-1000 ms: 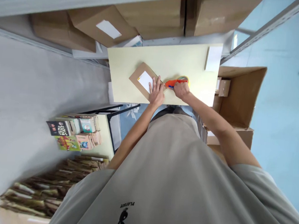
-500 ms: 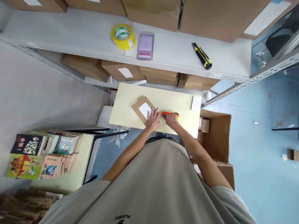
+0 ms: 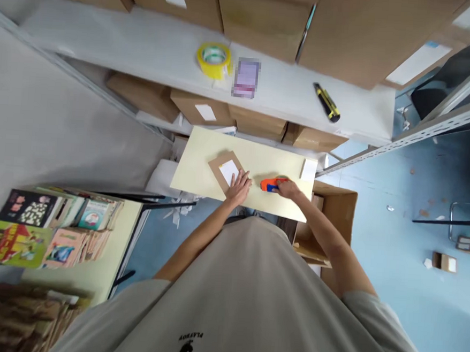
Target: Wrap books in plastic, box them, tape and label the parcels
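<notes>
On the pale yellow table lies a flat brown cardboard mailer [image 3: 218,169] with a white label [image 3: 228,171]. My left hand [image 3: 239,188] rests on the mailer's right corner, fingers spread, partly covering the label. To the right, my right hand [image 3: 287,189] is closed around an orange and blue tape dispenser [image 3: 270,184], held apart from the mailer. The hand hides part of the dispenser.
The table [image 3: 205,142] carries a white block [image 3: 308,170] at its right end. On the shelf above are a yellow tape roll [image 3: 213,60] and a utility knife [image 3: 327,102], with cardboard boxes behind. Books [image 3: 27,210] stand at left; an open carton [image 3: 339,210] is at right.
My right hand has moved right with the tape dispenser, away from the mailer. My left hand stays on the mailer. The view has tilted slightly.
</notes>
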### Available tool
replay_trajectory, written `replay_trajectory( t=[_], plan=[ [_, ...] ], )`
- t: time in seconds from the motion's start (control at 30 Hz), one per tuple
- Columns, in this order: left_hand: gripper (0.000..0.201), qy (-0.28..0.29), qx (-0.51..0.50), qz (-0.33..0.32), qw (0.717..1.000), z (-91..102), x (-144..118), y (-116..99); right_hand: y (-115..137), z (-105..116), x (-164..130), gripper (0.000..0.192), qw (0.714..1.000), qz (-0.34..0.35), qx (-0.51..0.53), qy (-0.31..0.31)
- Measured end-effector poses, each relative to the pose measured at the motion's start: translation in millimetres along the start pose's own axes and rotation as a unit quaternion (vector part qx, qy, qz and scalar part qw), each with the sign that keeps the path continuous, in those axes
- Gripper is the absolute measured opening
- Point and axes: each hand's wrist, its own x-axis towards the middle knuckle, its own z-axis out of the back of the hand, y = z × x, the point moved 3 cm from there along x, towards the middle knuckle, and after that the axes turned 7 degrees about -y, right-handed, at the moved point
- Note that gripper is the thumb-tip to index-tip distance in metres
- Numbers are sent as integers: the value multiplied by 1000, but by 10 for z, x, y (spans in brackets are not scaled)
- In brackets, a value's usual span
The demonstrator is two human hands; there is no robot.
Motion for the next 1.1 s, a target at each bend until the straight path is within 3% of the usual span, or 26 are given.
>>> replay_trajectory(
  t=[0.17, 0.37, 0.5, 0.67, 0.77, 0.87, 0.93, 1.1],
  plan=[
    [60, 1, -37, 1, 999, -106, 39, 28, 21, -111, 204, 73, 1000, -8, 0, 8],
    [62, 4, -44, 15, 999, -122, 49, 18, 584, -133, 458, 50, 1000, -22, 21, -6],
    [66, 2, -46, 54, 997, -64, 81, 16, 860, -127, 561, 49, 997, -52, 49, -12],
    [62, 16, -44, 38, 998, 11, 57, -22, 748, 126, 643, 46, 988, -132, 82, -23],
    [58, 12, -57, 51, 997, 116, 64, -87, 605, 362, 537, 52, 982, -148, 108, -53],
    [53, -76, -98, 62, 990, 397, 191, -235, 460, 627, 274, 59, 966, -162, 168, -114],
    [44, -172, -145, 12, 974, 703, 362, -408, 346, 855, 98, 56, 946, -171, 216, -170],
    [28, -371, -264, -167, 875, 1671, 1063, -895, -34, 1781, 83, 50, 887, -96, 258, -371]
  ],
)
